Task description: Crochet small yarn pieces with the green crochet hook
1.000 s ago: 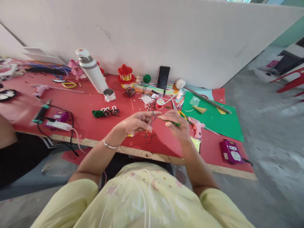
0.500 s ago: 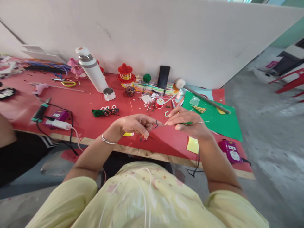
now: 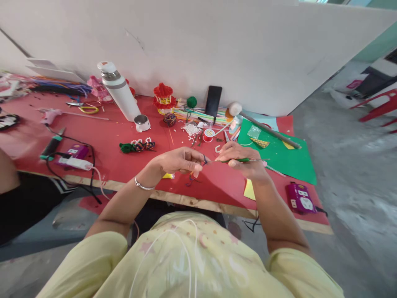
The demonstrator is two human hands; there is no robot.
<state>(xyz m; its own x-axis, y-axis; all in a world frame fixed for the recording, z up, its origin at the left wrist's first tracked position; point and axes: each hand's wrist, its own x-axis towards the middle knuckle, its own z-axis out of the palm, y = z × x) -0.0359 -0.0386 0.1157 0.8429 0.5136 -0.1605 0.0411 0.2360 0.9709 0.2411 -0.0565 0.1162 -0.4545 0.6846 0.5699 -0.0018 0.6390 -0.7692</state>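
My left hand (image 3: 182,160) is closed in a pinch on thin multicoloured yarn (image 3: 205,159), dark blue where it wraps near the fingertips. Loose coloured yarn hangs below these fingers. In my right hand (image 3: 239,156) lies a crochet hook with a green handle (image 3: 242,160), its metal shaft sticking out behind the hand to the right. The hook's tip points left and meets the yarn by the left fingertips; how it sits in the loop is too small to tell. A ball of multicoloured yarn (image 3: 170,119) rests farther back on the table.
Behind the hands are a green-and-patterned crocheted piece with beads (image 3: 137,145), white beads (image 3: 191,130), a red thread spool (image 3: 209,135) and a phone (image 3: 213,101). A white thermos (image 3: 120,93) stands left. Green sheet (image 3: 291,161) and purple socket block (image 3: 301,198) lie right.
My left fingers have drawn in, and the blue yarn is now bunched by the fingertips. My right hand has shifted slightly left with the hook. More yarn hangs visible below the left hand.
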